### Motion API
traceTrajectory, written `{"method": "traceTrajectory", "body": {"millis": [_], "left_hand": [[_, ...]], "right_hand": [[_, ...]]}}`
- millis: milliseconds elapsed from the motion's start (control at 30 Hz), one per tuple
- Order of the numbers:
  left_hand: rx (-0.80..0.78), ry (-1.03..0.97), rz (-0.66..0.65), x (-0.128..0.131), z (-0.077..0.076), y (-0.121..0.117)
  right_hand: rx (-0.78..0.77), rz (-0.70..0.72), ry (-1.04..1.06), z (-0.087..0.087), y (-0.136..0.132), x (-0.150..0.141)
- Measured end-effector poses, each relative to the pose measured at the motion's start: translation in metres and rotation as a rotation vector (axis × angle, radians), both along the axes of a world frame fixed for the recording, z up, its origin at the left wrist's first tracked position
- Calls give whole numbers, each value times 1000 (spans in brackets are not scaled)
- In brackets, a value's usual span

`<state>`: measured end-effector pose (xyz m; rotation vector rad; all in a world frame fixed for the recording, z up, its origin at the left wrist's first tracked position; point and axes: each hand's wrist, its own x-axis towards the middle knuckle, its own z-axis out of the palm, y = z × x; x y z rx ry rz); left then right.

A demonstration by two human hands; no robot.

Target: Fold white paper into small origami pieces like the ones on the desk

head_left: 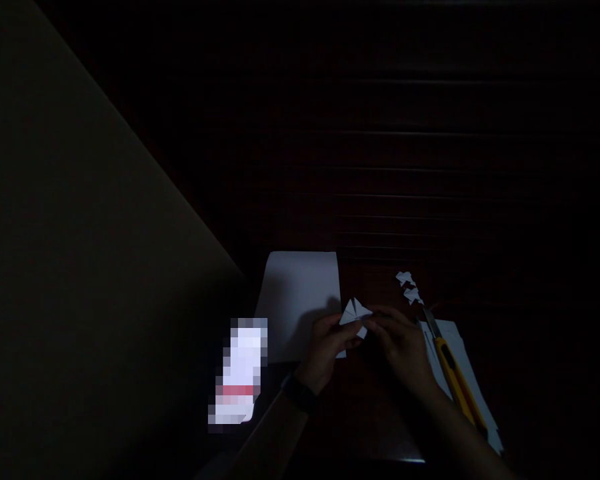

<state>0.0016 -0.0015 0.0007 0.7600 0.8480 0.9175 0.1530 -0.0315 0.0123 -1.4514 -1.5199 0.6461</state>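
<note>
A small piece of folded white paper [354,312] with pointed flaps is held up between my two hands. My left hand [325,343], with a dark band at the wrist, pinches it from the left and below. On the other side, the fingers of my right hand [400,340] close on its right edge. Dim light hides the exact finger positions. Beneath and behind my left hand lies a large white sheet [300,287].
Two small folded paper pieces [411,295] lie at the back right. A yellow utility knife [453,373] with its blade out rests on a stack of white paper [480,393]. At the left glows a bright blurred-out screen [245,360]. A pale wall [80,233] rises at far left.
</note>
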Motion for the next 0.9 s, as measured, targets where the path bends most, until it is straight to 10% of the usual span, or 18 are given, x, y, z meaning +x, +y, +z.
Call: {"method": "traceTrajectory", "body": {"millis": [533,900], "left_hand": [[23,119,-68,-4,3,1],[-80,-2,-108,-3,-8,1]], "right_hand": [[-21,32,66,-6,2,-2],[214,18,-269,-11,-4,4]]}}
